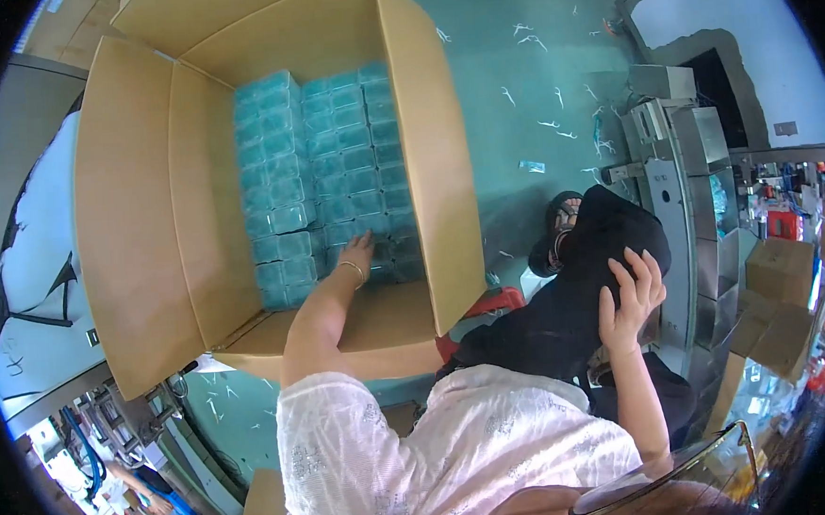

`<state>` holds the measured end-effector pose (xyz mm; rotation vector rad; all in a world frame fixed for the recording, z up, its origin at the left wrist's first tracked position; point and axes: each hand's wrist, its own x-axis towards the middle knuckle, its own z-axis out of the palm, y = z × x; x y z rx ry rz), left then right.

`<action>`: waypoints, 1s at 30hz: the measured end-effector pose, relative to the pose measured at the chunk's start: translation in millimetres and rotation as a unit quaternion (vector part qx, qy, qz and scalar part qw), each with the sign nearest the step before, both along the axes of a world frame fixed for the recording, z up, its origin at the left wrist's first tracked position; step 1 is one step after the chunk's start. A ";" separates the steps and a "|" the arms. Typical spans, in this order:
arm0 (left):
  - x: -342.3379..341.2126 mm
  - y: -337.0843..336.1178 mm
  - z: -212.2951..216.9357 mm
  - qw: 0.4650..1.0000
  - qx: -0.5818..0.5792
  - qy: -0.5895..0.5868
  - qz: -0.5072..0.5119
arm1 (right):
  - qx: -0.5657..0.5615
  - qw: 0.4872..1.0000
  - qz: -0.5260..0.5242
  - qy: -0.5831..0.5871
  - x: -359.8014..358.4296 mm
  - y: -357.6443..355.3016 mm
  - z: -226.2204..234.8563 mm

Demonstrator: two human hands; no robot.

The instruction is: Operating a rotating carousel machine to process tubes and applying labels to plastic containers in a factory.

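My left hand reaches down into a large open cardboard box, its fingers stretched out over the near rows of small clear teal-tinted packs. It seems to rest on the packs, though the fingertips are small in the picture. The packs stand in tight rows and fill much of the box floor. Over by my right knee, my right hand is raised with its fingers spread and nothing in it. Black trousers cover the leg beside that hand.
White scraps and a small packet lie on the green floor. Metal machinery with trays stands at the right, near cardboard boxes. A red object sits beside the box. At lower left another person's arm shows.
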<state>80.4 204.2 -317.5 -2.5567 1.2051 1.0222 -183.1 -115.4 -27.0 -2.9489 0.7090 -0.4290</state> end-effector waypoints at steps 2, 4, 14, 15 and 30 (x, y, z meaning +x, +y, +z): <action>7.7 -14.7 20.2 0.994 0.074 0.071 0.032 | -0.001 1.000 -0.003 0.001 -1.5 -1.4 -0.5; 22.4 -2.0 37.6 0.997 0.071 -0.002 0.035 | 0.037 0.999 0.030 -0.009 -2.9 2.4 2.8; -20.8 -212.3 325.0 0.788 -0.587 -0.184 -0.026 | 0.138 0.971 -0.177 0.082 -248.3 -63.8 27.2; -43.2 -238.7 336.7 0.799 -0.567 -0.144 -0.141 | 0.132 0.968 -0.174 0.127 -272.7 -73.3 30.3; -156.2 -466.4 283.4 0.682 -0.159 0.101 -0.707 | 0.179 0.982 -0.034 0.042 -415.0 -118.4 9.6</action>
